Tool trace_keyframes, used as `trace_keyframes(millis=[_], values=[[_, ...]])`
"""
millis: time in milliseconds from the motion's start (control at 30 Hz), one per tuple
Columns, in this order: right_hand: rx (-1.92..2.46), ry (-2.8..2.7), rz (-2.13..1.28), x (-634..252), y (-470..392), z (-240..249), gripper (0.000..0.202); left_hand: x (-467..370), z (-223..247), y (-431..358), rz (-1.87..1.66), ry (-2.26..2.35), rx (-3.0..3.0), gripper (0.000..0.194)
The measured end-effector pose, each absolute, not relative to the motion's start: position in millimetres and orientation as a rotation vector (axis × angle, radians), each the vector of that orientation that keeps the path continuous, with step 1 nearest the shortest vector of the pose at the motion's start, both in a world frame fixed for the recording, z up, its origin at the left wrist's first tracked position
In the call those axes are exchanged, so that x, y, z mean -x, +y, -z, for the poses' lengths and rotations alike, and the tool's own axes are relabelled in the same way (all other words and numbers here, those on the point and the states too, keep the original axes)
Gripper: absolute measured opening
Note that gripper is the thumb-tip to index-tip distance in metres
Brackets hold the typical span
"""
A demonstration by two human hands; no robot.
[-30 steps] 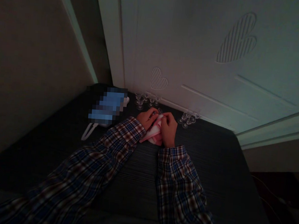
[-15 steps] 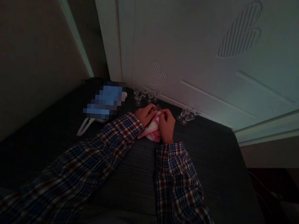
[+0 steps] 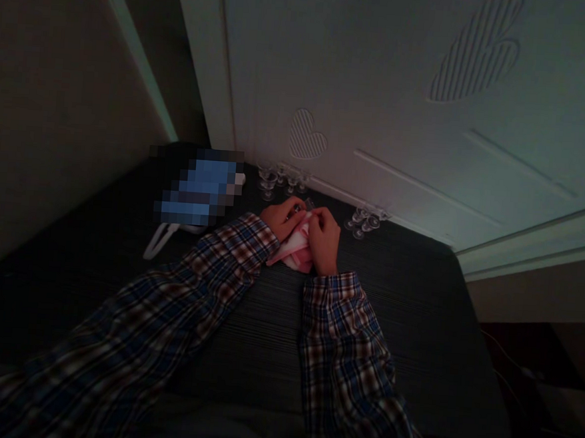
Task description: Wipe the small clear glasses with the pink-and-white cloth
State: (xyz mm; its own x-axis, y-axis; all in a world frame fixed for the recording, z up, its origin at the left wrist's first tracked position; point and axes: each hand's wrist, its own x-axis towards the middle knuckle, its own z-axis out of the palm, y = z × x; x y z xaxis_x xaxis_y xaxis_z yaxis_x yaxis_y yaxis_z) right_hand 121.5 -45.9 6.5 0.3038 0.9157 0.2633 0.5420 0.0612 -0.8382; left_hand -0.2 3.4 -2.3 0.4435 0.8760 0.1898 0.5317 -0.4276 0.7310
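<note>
My left hand (image 3: 282, 217) is closed around a small clear glass (image 3: 309, 204), of which only a bit of rim and some glints between the fingers show. A pink and white cloth (image 3: 297, 251) hangs below, bunched between both hands. The fingers of my right hand (image 3: 325, 238) pinch the cloth against the glass; their tips are partly hidden. Several little stemmed glasses (image 3: 268, 182) stand just beyond my left hand. Another group of small stemmed glasses (image 3: 361, 222) is to the right of my right hand.
The dark wood-grained table (image 3: 395, 319) meets a white panel with embossed hearts (image 3: 308, 135) at the back. On the left lies a blurred-out device with a blue screen (image 3: 199, 186) and a white strap (image 3: 161, 240). Thin cables (image 3: 506, 354) run below the table's right edge.
The view has shifted slightly, so everything sits a little higher in the picture. Both hands keep their hold, with the cloth slightly rearranged between them.
</note>
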Motion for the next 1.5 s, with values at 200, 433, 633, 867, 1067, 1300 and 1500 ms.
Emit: trace_keyframes(millis=[200,433,633,867,1067,1300,1500], values=[[1.619,-1.369,-0.495,-122.8,-45.6,-3.8,0.018,0.0,1.5,2.8,-0.767,1.183,-2.116,0.029],[1.615,-1.387,-0.478,-123.8,-44.0,-1.8,0.018,-0.7,4.9,5.0,-0.786,1.191,-2.128,0.029],[1.628,-1.396,-0.478,-124.0,-43.5,-0.1,0.019,0.5,4.0,4.8,-0.754,1.182,-2.134,0.030],[1.625,-1.398,-0.490,-124.2,-43.7,-1.0,0.017,-0.3,1.1,2.7,-0.738,1.217,-2.137,0.032],[1.643,-1.409,-0.493,-124.2,-43.4,-3.4,0.019,-0.2,1.7,3.6,-0.747,1.239,-2.128,0.033],[1.648,-1.412,-0.499,-123.8,-43.3,-4.4,0.018,-0.2,1.9,3.0,-0.771,1.223,-2.124,0.032],[1.650,-1.423,-0.497,-124.4,-43.4,-4.5,0.015,-1.2,-1.1,1.3,-0.757,1.236,-2.107,0.031]])
